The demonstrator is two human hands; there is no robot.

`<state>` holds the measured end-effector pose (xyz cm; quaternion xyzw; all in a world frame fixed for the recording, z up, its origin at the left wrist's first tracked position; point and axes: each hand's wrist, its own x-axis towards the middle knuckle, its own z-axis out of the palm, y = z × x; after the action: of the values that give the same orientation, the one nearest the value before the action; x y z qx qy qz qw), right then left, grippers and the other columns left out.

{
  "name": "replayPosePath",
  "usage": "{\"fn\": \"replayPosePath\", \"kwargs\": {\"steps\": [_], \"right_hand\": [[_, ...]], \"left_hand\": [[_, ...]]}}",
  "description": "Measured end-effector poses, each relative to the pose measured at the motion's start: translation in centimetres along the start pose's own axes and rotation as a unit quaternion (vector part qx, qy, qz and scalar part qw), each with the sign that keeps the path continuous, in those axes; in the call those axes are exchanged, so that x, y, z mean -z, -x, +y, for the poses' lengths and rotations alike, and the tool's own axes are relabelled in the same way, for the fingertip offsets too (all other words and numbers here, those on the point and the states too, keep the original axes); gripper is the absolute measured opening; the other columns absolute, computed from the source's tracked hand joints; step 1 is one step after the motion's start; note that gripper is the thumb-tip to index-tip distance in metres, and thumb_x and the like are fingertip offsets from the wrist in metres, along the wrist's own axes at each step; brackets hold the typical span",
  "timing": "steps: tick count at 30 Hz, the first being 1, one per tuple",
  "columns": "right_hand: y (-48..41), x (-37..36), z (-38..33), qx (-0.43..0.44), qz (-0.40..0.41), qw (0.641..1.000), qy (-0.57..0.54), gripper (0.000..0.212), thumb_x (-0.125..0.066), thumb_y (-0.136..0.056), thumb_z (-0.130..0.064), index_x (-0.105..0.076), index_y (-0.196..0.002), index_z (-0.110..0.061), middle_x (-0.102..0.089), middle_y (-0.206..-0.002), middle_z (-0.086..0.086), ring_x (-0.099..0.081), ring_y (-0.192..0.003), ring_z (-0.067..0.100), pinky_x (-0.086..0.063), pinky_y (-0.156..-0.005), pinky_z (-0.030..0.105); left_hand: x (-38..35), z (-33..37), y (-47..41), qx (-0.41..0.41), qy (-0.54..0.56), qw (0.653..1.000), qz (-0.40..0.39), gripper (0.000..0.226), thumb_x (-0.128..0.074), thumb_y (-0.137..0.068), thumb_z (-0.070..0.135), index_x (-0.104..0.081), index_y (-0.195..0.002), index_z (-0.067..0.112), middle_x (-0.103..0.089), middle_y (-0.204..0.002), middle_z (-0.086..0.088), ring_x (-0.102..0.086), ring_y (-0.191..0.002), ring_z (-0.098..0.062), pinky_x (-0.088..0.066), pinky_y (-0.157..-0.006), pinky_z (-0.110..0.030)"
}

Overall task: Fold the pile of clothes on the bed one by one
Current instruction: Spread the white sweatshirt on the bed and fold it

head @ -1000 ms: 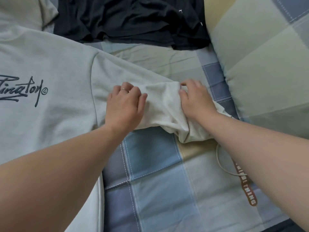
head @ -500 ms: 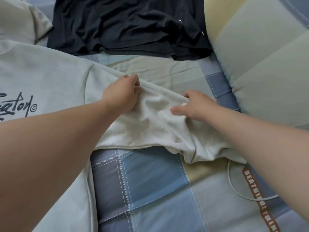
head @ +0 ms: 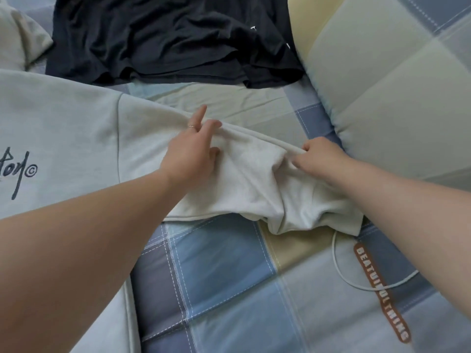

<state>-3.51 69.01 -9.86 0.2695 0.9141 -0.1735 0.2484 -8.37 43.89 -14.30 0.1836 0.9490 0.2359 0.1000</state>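
A light grey sweatshirt point(head: 63, 128) with dark script lettering lies spread on the bed, its body at the left. Its right sleeve point(head: 249, 179) runs toward the middle and ends in a bunched cuff. My left hand point(head: 193, 154) lies on the sleeve near the shoulder, with the thumb and a finger pinching a ridge of cloth and the other fingers straight. My right hand point(head: 318, 159) grips the sleeve's upper edge further right, fingers curled into the fabric. A crumpled black garment point(head: 173, 39) sits at the top.
A checked blue, grey and yellow bedsheet point(head: 229, 289) covers the bed. A large pale checked pillow point(head: 397, 85) fills the upper right. A white cable point(head: 356, 281) loops by a brown printed label point(head: 382, 289). More grey cloth point(head: 17, 39) shows at top left.
The sleeve has been drawn out longer and flatter. My left hand went from a fist on the cloth to a pinch with fingers spread. My right hand shifted right along the sleeve edge.
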Motion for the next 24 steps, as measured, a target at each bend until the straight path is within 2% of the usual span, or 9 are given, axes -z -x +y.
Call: {"fn": "replayPosePath", "kwargs": {"steps": [2, 4, 6, 8, 11, 13, 16, 19, 24], "right_hand": [[0.8, 0.5, 1.3, 0.003, 0.003, 1.000, 0.004, 0.006, -0.062, -0.089, -0.023, -0.063, -0.095, -0.024, -0.066, -0.112, 0.009, -0.061, -0.103, 0.031, -0.047, -0.076, 0.033], [1.6, 0.8, 2.7, 0.032, 0.019, 0.999, 0.008, 0.035, -0.065, -0.089, -0.028, -0.057, -0.123, -0.024, -0.056, -0.128, 0.008, -0.055, -0.116, 0.031, -0.047, -0.093, 0.038], [2.6, 0.9, 3.6, 0.083, 0.020, 0.996, 0.013, 0.058, -0.068, -0.088, -0.033, -0.046, -0.140, -0.028, -0.046, -0.138, 0.007, -0.046, -0.128, 0.030, -0.040, -0.107, 0.042], [3.7, 0.6, 4.2, 0.132, 0.029, 0.990, 0.048, 0.058, -0.069, -0.087, -0.037, -0.047, -0.140, -0.036, -0.042, -0.142, 0.001, -0.039, -0.132, 0.028, -0.033, -0.111, 0.041], [5.0, -0.3, 5.3, 0.193, 0.122, 0.962, 0.151, 0.044, -0.066, -0.088, -0.037, -0.056, -0.132, -0.040, -0.039, -0.143, -0.004, -0.034, -0.131, 0.024, -0.028, -0.106, 0.039], [5.5, -0.9, 5.9, 0.186, 0.117, 0.961, 0.169, 0.041, -0.063, -0.090, -0.037, -0.058, -0.130, -0.038, -0.042, -0.136, -0.004, -0.036, -0.127, 0.024, -0.028, -0.103, 0.039], [5.5, -1.4, 6.2, 0.115, 0.076, 0.986, 0.095, 0.039, -0.061, -0.092, -0.037, -0.057, -0.131, -0.033, -0.045, -0.128, -0.002, -0.039, -0.123, 0.025, -0.031, -0.105, 0.039], [5.3, -1.3, 5.9, 0.086, 0.094, 0.989, 0.070, 0.024, -0.057, -0.097, -0.033, -0.059, -0.119, -0.023, -0.047, -0.127, 0.003, -0.043, -0.120, 0.028, -0.037, -0.100, 0.038], [6.3, 0.4, 5.8, 0.040, 0.209, 0.973, -0.085, 0.010, -0.053, -0.100, -0.027, -0.051, -0.103, -0.018, -0.060, -0.102, 0.010, -0.051, -0.089, 0.034, -0.039, -0.070, 0.040]], "left_hand": [[-0.1, 1.7, 0.2, -0.020, -0.024, 0.999, 0.027, 0.043, -0.057, -0.097, 0.021, -0.046, -0.138, 0.026, -0.017, -0.167, 0.001, -0.048, -0.129, -0.034, -0.040, -0.099, -0.048], [-0.2, 4.1, -0.3, -0.058, -0.032, 0.998, 0.024, 0.036, -0.053, -0.100, 0.027, -0.051, -0.136, 0.027, -0.036, -0.159, 0.003, -0.045, -0.131, -0.032, -0.039, -0.097, -0.045], [-0.5, 6.4, -1.5, -0.048, 0.000, 0.997, -0.066, 0.029, -0.048, -0.102, 0.033, -0.057, -0.130, 0.028, -0.051, -0.142, 0.005, -0.053, -0.121, -0.026, -0.041, -0.089, -0.037], [-0.9, 8.3, -2.6, -0.019, -0.014, 0.984, -0.176, 0.030, -0.050, -0.100, 0.033, -0.057, -0.129, 0.028, -0.049, -0.136, 0.002, -0.056, -0.116, -0.026, -0.045, -0.090, -0.037], [-1.4, 9.5, -3.3, -0.007, -0.061, 0.973, -0.224, 0.033, -0.050, -0.096, 0.027, -0.055, -0.128, 0.027, -0.051, -0.131, -0.002, -0.056, -0.105, -0.028, -0.047, -0.086, -0.038], [-1.6, 9.6, -3.1, -0.013, -0.078, 0.975, -0.207, 0.022, -0.052, -0.095, 0.028, -0.058, -0.116, 0.026, -0.056, -0.120, -0.003, -0.053, -0.092, -0.027, -0.042, -0.074, -0.034], [-1.3, 9.5, -2.7, -0.031, -0.055, 0.990, -0.127, 0.011, -0.060, -0.092, 0.029, -0.051, -0.097, 0.024, -0.050, -0.101, 0.001, -0.052, -0.080, -0.025, -0.038, -0.065, -0.033], [-0.6, 9.4, -2.6, -0.014, -0.049, 0.991, -0.123, 0.010, -0.055, -0.091, 0.021, -0.047, -0.096, 0.021, -0.050, -0.084, 0.004, -0.045, -0.068, -0.015, -0.034, -0.054, -0.031], [0.5, 10.0, -1.9, 0.008, 0.080, 0.997, -0.005, 0.014, -0.035, -0.090, 0.009, -0.041, -0.099, 0.018, -0.050, -0.079, 0.001, -0.045, -0.067, -0.016, -0.033, -0.052, -0.033]]}}
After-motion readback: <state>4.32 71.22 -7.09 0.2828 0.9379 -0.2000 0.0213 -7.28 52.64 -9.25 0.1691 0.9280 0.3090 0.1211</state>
